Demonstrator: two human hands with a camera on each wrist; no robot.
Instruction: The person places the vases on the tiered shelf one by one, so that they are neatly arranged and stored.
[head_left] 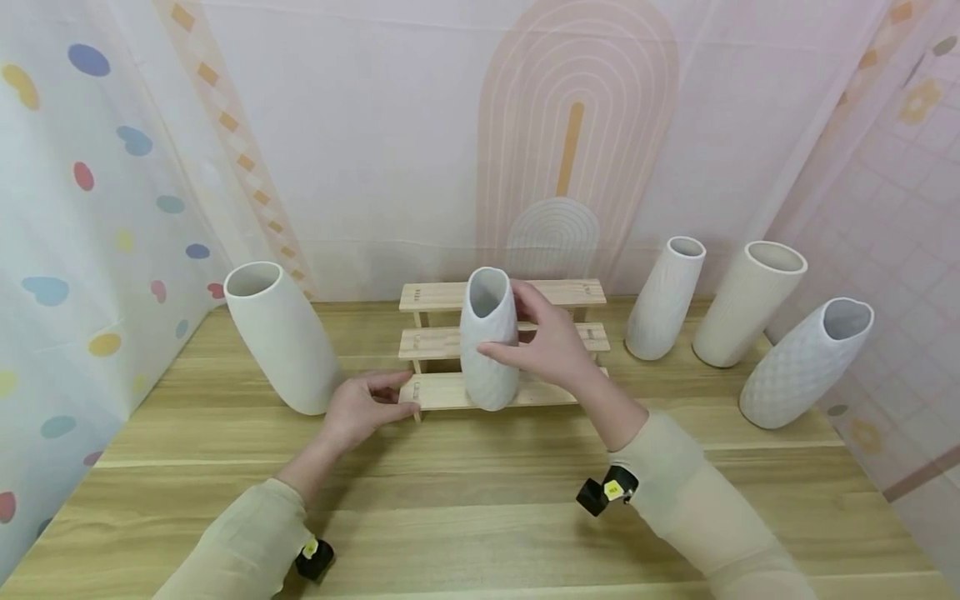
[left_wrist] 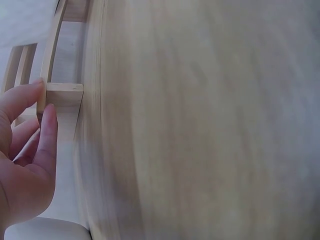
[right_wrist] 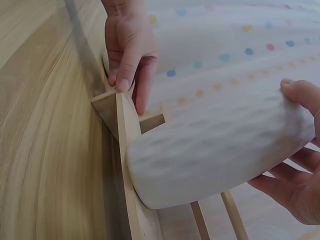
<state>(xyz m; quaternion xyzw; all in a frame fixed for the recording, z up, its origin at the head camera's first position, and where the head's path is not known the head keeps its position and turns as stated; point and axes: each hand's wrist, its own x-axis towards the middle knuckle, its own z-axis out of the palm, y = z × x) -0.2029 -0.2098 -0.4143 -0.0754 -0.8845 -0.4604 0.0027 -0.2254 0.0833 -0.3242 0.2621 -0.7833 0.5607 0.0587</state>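
Note:
A white dimpled vase (head_left: 487, 358) stands at the lowest step of a three-tier wooden rack (head_left: 543, 392). My right hand (head_left: 551, 337) grips its upper part from the right, thumb in front and fingers behind. In the right wrist view the base of the vase (right_wrist: 200, 150) meets the front board of the rack. My left hand (head_left: 367, 408) pinches the left end of that lowest board, as the left wrist view shows with thumb and fingers on either side of the board (left_wrist: 47, 65). Just left of this hand stands a smooth white vase (head_left: 285, 342).
Right of the rack stand a slim ribbed white vase (head_left: 663, 304), a wider cylindrical one (head_left: 746, 308) and a textured one with a notched mouth (head_left: 798, 371). Patterned curtains (head_left: 360, 150) hang behind and beside the wooden table (head_left: 480, 500).

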